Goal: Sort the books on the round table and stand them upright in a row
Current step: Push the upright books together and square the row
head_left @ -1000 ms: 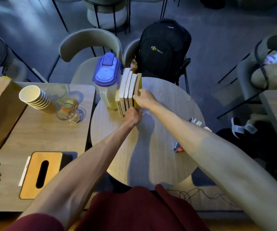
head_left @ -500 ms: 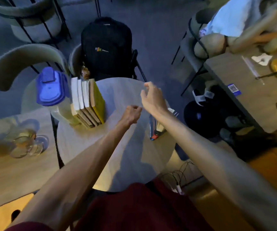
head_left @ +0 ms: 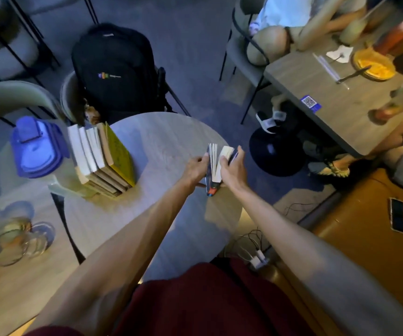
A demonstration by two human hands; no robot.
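Round table [head_left: 161,132], light wood, centre of view. Blue-lidded pitcher [head_left: 38,149] at its far-left rim, acting as bookend. Row of standing books [head_left: 101,156] pressed against pitcher: pale page edges up, yellow-covered book on the open right end, whole row leaning slightly left. Row's line runs left-right; each book's long axis runs near-far.

Loose books [head_left: 216,163] at right rim of table, well apart from row, bare tabletop between. Looks like two or three, exact count unclear. Set on edge, page edges up and fanning, covers splaying apart; long axis near-far, roughly parallel to the row's books, dark spine end with a red patch pointing toward the wearer.

Left hand [head_left: 194,169] clamped on left cover, fingers curled. Right hand [head_left: 233,168] wrapped over right cover, thumb on top of pages. Both gripping, squeezing bundle from either side. Both about equally near; left arm on the row side.

Likely step: gathering last books for transfer. Row lies to the left and slightly farther out, so mostly a sideways slide or carry leftward, little turning needed. Risk: fanned pages slipping, outer book dropping off rim.
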